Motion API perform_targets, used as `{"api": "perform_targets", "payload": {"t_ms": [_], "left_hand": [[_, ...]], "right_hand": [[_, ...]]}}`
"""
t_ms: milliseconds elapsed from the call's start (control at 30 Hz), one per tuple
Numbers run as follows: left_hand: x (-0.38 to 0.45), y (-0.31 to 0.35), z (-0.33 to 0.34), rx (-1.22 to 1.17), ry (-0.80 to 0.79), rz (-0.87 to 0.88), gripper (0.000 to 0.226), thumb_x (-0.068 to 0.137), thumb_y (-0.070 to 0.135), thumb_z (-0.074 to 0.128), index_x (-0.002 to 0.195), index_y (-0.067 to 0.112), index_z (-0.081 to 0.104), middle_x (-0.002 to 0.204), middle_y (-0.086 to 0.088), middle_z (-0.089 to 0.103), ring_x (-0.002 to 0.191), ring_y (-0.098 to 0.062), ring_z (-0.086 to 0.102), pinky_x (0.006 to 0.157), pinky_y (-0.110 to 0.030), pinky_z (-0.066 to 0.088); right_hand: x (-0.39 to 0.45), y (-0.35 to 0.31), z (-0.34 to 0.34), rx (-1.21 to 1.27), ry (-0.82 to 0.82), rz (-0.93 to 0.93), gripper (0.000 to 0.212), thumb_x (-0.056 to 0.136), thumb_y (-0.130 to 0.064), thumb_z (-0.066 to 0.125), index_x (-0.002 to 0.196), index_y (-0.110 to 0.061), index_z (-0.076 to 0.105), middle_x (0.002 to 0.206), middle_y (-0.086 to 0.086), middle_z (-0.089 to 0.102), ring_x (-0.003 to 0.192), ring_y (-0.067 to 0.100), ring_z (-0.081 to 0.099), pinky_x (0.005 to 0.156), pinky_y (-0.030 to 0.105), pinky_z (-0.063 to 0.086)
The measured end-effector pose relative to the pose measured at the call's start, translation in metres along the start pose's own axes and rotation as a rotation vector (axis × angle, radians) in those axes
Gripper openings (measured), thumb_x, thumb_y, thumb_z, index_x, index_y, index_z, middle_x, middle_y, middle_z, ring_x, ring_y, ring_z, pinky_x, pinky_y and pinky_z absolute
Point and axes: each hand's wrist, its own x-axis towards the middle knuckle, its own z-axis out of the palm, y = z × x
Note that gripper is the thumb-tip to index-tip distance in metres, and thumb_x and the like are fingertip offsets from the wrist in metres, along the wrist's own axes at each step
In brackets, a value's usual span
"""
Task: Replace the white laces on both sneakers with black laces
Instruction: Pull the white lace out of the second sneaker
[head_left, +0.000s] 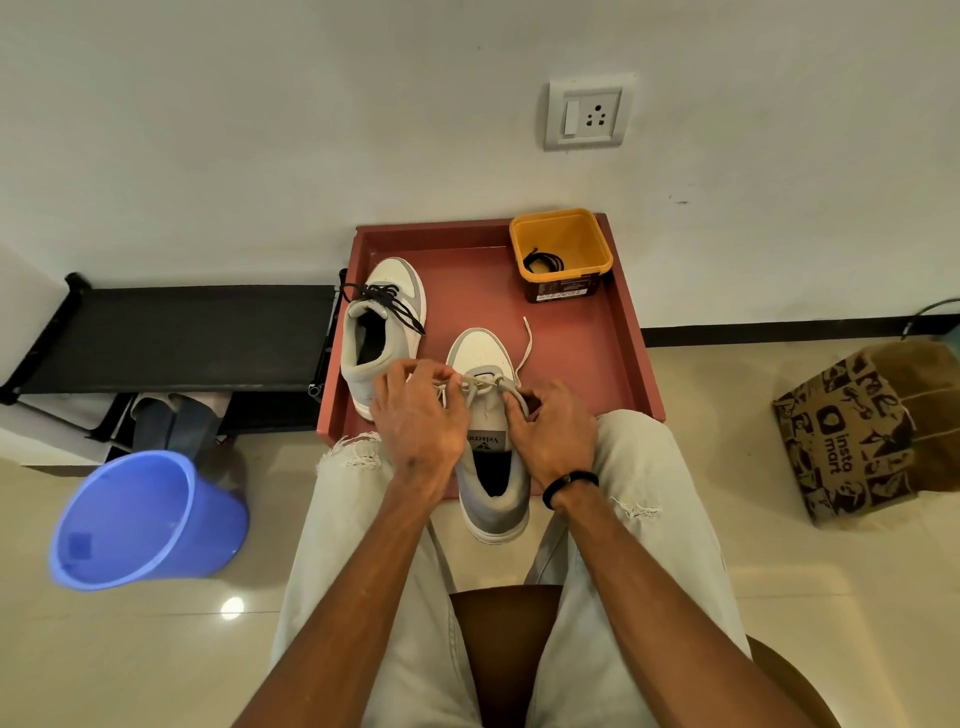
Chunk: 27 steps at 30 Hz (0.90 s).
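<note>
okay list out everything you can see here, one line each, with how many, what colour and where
Sneakers: two, white and grey, on the red tray; left one black-laced, right one white-laced.
Black lace: one, in the yellow tub.
Yellow tub: one, tray's far right corner.
Red tray: one, against the wall.
Blue bucket: one, floor, left.
Black rack: one, left of tray.
Printed paper bag: one, brown, floor, right.
Wall socket: one, white.
Left hand: pinching the white lace.
Right hand: on the right sneaker, black wristband.
</note>
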Motion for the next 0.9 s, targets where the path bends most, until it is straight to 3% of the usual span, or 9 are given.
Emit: {"api": "perform_targets", "payload": {"t_ms": [167,300,367,500,633,767,900], "left_hand": [[-0.002,-0.011,-0.010,-0.141,0.109,-0.145,0.021,0.097,0.033,0.068,0.110,0.016,0.067,0.113,-0.003,0.061,0.104,-0.017,0.048,0.083,-0.036,0.053],[0.002,-0.010,-0.017,-0.235,0.219,-0.271,0.023,0.101,0.034,0.062,0.112,0.014,0.066,0.115,-0.006,0.063,0.108,-0.024,0.055,0.081,-0.033,0.046],[0.002,-0.009,-0.016,-0.286,0.246,-0.306,0.024,0.101,0.035,0.061,0.114,0.015,0.065,0.115,-0.006,0.063,0.108,-0.025,0.056,0.083,-0.039,0.053],[-0.003,-0.002,-0.007,-0.216,0.137,-0.152,0.035,0.098,0.040,0.064,0.130,0.024,0.061,0.126,-0.006,0.056,0.115,-0.019,0.046,0.088,-0.039,0.052],[-0.007,0.008,0.009,0.053,-0.056,0.139,0.030,0.094,0.046,0.067,0.118,0.028,0.070,0.131,-0.006,0.048,0.125,-0.023,0.041,0.104,-0.045,0.043],[-0.005,0.016,0.024,0.188,-0.144,0.165,0.028,0.090,0.043,0.069,0.112,0.025,0.072,0.132,-0.006,0.049,0.129,-0.029,0.040,0.112,-0.049,0.032],[0.001,0.019,0.022,0.190,-0.091,0.188,0.021,0.089,0.037,0.072,0.104,0.022,0.076,0.124,-0.004,0.054,0.121,-0.027,0.045,0.105,-0.047,0.037]], "right_hand": [[0.000,0.000,0.000,0.008,-0.006,0.003,0.029,0.096,-0.050,0.064,0.098,-0.023,0.075,0.093,-0.004,0.063,0.076,0.012,0.053,0.064,0.028,0.039],[0.000,0.000,0.000,0.014,-0.003,0.006,0.026,0.096,-0.049,0.064,0.096,-0.024,0.074,0.094,-0.004,0.065,0.077,0.015,0.059,0.064,0.029,0.041],[0.000,0.000,0.000,0.015,0.003,0.002,0.027,0.096,-0.049,0.065,0.096,-0.024,0.074,0.093,-0.004,0.065,0.076,0.013,0.057,0.064,0.029,0.042],[0.000,0.000,0.001,0.032,0.008,-0.006,0.027,0.096,-0.050,0.064,0.096,-0.024,0.073,0.092,-0.004,0.066,0.078,0.016,0.060,0.066,0.034,0.050],[0.000,0.001,0.002,0.031,0.009,-0.007,0.027,0.096,-0.048,0.063,0.100,-0.025,0.075,0.095,-0.003,0.068,0.081,0.018,0.063,0.069,0.037,0.054],[0.000,0.004,0.002,0.050,-0.004,0.006,0.028,0.096,-0.050,0.061,0.100,-0.025,0.074,0.095,-0.003,0.067,0.082,0.019,0.062,0.070,0.039,0.054],[0.001,0.004,0.002,0.035,-0.009,-0.001,0.031,0.098,-0.052,0.059,0.101,-0.025,0.075,0.096,-0.002,0.067,0.084,0.019,0.062,0.071,0.039,0.054]]}}
